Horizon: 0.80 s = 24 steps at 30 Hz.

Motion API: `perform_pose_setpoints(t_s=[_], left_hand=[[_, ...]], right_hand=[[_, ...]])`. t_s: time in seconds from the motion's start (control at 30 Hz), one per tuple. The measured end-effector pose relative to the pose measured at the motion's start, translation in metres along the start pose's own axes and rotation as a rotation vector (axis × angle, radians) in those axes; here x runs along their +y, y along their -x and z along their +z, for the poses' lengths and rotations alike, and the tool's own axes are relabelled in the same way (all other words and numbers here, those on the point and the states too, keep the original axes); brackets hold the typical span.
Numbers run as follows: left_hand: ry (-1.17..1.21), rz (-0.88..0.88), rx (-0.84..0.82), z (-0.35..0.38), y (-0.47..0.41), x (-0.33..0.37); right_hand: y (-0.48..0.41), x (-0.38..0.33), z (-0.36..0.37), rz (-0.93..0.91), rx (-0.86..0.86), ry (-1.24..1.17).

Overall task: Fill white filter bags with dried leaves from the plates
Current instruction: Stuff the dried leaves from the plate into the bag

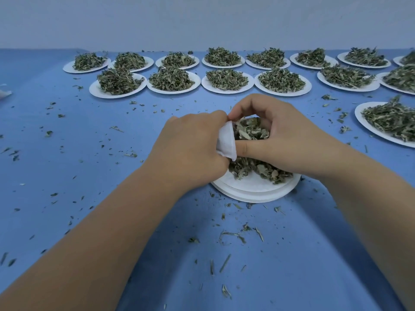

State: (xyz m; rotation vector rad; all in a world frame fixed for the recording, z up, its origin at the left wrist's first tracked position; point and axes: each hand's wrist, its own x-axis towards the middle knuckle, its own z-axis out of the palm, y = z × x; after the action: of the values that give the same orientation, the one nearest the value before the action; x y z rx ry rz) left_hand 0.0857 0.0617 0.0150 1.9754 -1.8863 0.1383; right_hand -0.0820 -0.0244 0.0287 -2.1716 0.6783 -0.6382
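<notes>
**Figure: 2 hands at the mouth of a filter bag above the working plate**

Seen from beside the bench, the person's left hand [190,144] has its fingers curled round a white filter bag [225,141] and holds it on its side, with the mouth turned toward 3 o'clock. The right hand [276,135] arches over that mouth. Its forefinger tip meets the bag's upper edge at 12 o'clock and its thumb tip lies against the lower edge at 6 o'clock, so the hand pinches the rim rather than lying flat. Dried leaves [250,131] fill the gap between thumb and fingers. Whether they sit inside the bag or only at its opening cannot be told.

The bag hangs just above a stack of white plates [253,189] near the centre of the blue table [89,153]. A low heap of leaves [262,169] lies on the top plate, partly under the right wrist.

From the stack, 2 rows of leaf-heaped plates [226,80] run across the far side at 12 o'clock, close to the pale wall [202,19]. 1 more heaped plate [368,122] sits at 2 o'clock, cut off by the edge of view. Loose leaf fragments [231,235] are scattered over the cloth, thickest at 6 o'clock of the stack. A small white object [4,94] shows at the table's far 9 o'clock edge, too cropped to identify.
</notes>
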Motion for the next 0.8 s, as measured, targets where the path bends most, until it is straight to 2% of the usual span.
perform_pose_setpoints(t_s=[0.17, 0.3, 0.37, 0.53, 0.67, 0.8], left_hand=[[0.022, -0.032, -0.016, -0.002, 0.001, -0.003], [0.006, -0.032, -0.03, 0.0, 0.002, -0.004], [0.008, -0.031, -0.031, 0.0, 0.002, -0.005], [0.016, -0.008, -0.034, 0.001, 0.001, -0.003], [0.019, 0.015, -0.004, 0.003, 0.002, 0.0], [0.016, 0.029, 0.009, 0.005, 0.001, 0.002]], right_hand=[[0.009, 0.0, -0.012, 0.009, -0.105, -0.058], [0.013, -0.001, -0.021, 0.042, -0.184, 0.223], [0.014, 0.001, -0.02, 0.032, -0.124, 0.266], [0.013, -0.004, -0.012, -0.034, 0.092, 0.166], [0.011, -0.01, 0.002, -0.083, 0.171, 0.272], [0.008, -0.007, 0.011, -0.05, 0.223, 0.175]])
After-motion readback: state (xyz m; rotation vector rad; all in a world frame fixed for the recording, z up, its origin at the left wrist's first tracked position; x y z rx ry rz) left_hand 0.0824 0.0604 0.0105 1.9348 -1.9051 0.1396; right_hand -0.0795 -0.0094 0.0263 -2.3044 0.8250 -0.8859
